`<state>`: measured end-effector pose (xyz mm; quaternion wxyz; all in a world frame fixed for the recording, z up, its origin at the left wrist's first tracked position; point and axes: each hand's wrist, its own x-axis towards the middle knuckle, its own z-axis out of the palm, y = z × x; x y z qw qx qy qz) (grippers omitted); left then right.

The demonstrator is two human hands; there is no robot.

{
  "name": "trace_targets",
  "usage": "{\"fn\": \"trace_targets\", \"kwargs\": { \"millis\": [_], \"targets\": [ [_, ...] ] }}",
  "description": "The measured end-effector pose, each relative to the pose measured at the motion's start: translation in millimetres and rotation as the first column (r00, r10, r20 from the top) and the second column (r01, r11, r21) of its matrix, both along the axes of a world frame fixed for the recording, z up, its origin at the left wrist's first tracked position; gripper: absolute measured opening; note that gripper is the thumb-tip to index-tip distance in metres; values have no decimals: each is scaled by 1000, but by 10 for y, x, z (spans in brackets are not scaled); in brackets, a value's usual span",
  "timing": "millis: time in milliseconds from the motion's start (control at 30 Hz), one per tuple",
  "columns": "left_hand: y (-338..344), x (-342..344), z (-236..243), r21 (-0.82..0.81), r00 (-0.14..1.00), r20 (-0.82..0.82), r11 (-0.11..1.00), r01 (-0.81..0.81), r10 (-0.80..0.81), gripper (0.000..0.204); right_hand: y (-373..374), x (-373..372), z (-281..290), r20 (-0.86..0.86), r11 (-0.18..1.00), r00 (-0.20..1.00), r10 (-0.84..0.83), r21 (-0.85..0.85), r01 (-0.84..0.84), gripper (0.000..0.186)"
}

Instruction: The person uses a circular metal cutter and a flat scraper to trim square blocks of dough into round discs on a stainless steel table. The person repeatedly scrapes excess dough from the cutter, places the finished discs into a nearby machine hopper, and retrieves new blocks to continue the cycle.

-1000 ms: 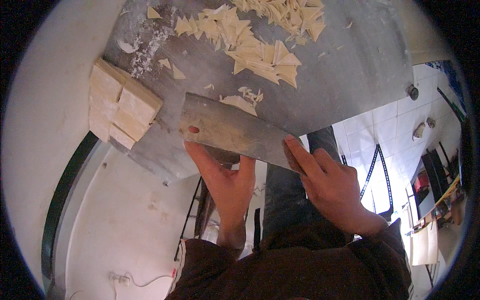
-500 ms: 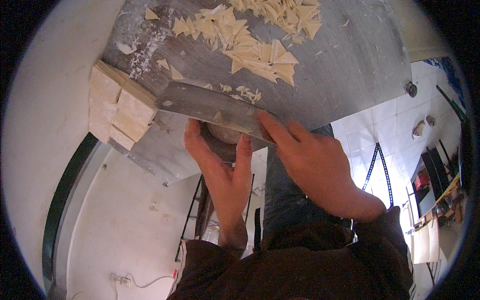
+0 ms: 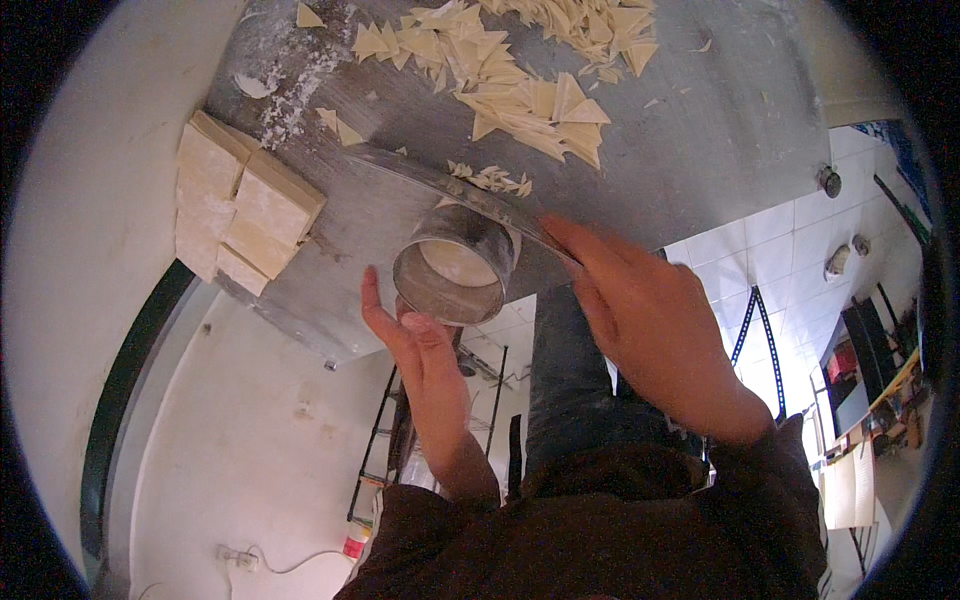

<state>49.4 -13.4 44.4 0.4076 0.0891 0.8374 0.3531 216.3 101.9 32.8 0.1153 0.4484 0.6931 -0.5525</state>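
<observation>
My right hand is closed round the near end of a broad cleaver, whose blade slants up to the left and now shows nearly edge-on. Just below the blade, overlapping it in view, is a short round metal tin. Its open end tilts towards me, and pale stuff shows inside. My left hand is at the tin's lower rim, thumb against it and index finger stretched to the left; the other fingers are hidden behind it. Small pale dough scraps lie beyond the blade.
Stacks of square dough wrappers sit at the worktop's left side. Cut dough triangles are heaped farther back on the grey worktop. White flour is scattered at the back left. A pale wall borders the left.
My left hand has slid down the tin, which now faces me more openly. The cleaver has turned from showing its broad side to nearly edge-on, still in my right hand.
</observation>
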Motion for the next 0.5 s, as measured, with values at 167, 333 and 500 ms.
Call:
{"fn": "trace_targets", "kwargs": {
  "millis": [167,333,500],
  "targets": [
    [28,-180,-27,26,981,-63,982,185,-183,79,-178,351,158,86,987,996,-5,-158,19,46],
    [46,-76,-4,-90,751,-335,812,576,-570,85,-333,448,293,56,997,997,-51,-62,54,60],
    [0,64,-70,35,916,-157,924,380,-370,88,-423,355,355,47,998,997,58,-38,-56,71]
  ]
}}
